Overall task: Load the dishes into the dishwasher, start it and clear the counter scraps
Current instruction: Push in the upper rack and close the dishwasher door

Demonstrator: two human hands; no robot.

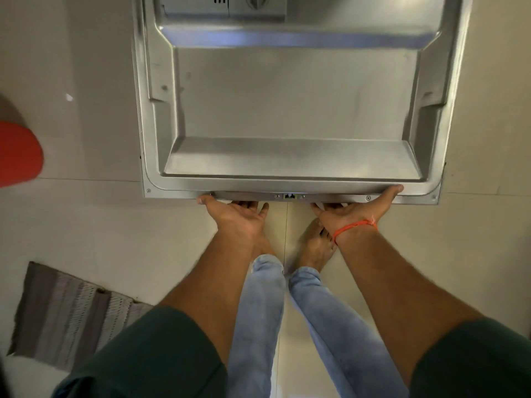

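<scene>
Dishwasher door (293, 90) lies flat open, centre-far. Both hands hook under its near edge w/ thumbs on top: left hand (234, 214) near the left corner, right hand (355, 209) toward the right, prob. to lift it shut evenly. Door is brushed steel, recessed, rounded corners; detergent cup (224, 7) at far end.

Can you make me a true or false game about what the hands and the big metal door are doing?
1. Both hands, left hand and right hand, grip the dishwasher door at its near edge. True.
2. The door is shut. False: it lies open.
3. An orange thread is on the left wrist. False: the right wrist.
4. A striped mat lies on the floor. True.
5. Plates sit on the door. False: none there.
</scene>
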